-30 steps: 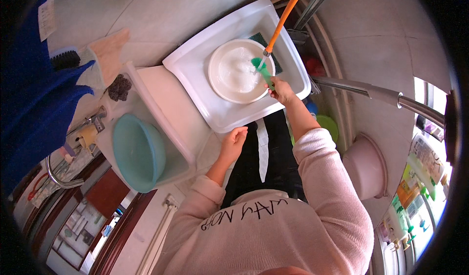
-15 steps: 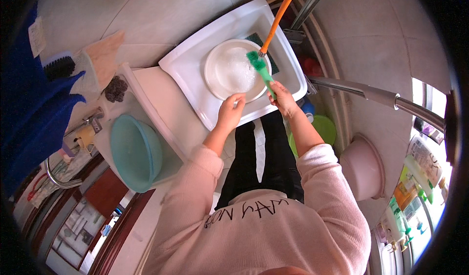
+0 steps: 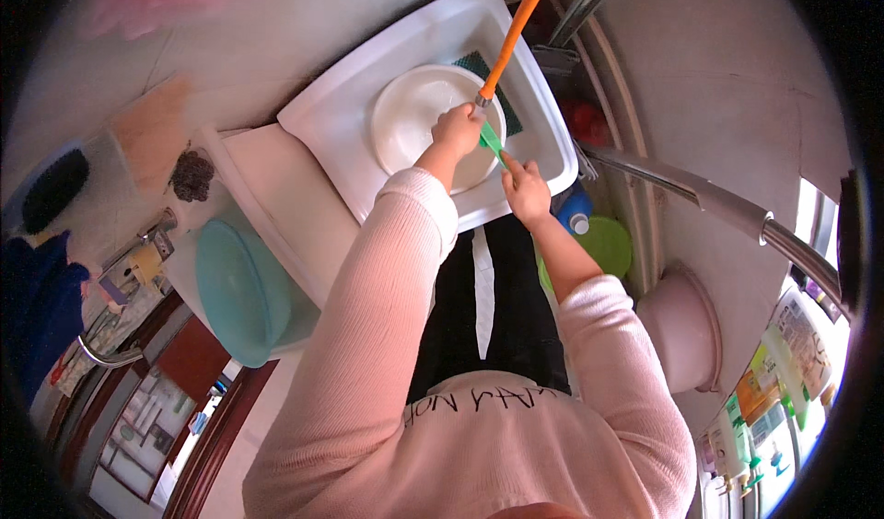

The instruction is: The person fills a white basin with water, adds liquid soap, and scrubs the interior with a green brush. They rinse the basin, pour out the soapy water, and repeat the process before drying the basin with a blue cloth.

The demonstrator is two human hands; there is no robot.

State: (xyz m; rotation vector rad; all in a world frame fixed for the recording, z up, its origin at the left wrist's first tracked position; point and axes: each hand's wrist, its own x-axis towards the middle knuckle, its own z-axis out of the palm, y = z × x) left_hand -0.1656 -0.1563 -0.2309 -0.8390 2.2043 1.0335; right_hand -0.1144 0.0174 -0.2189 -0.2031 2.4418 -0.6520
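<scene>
Two hands are working over one white plate (image 3: 419,123), which is lying flat in a white tray (image 3: 341,104) on the counter.

Going left to right: a teal basin (image 3: 241,289) is sitting at the counter's near-left edge, well apart from the work. A dark scrubber (image 3: 192,176) is lying just behind it.

Left hand (image 3: 458,130) is resting on the plate's right rim, fingers curled and pressed together against it, probably pinning the plate so it stays put under the brush.

Right hand (image 3: 526,189) is just beside the tray's near-right edge, fingers closing around the green end of a brush (image 3: 491,141). Its orange handle (image 3: 516,31) is running up and away past the tray, so the head is angling down onto the plate.

A green pad (image 3: 488,81) is lying in the tray behind the plate, partly hidden.

A blue-capped bottle (image 3: 575,213) and green bowl (image 3: 603,245) are sitting below the counter, right of the arm.
</scene>
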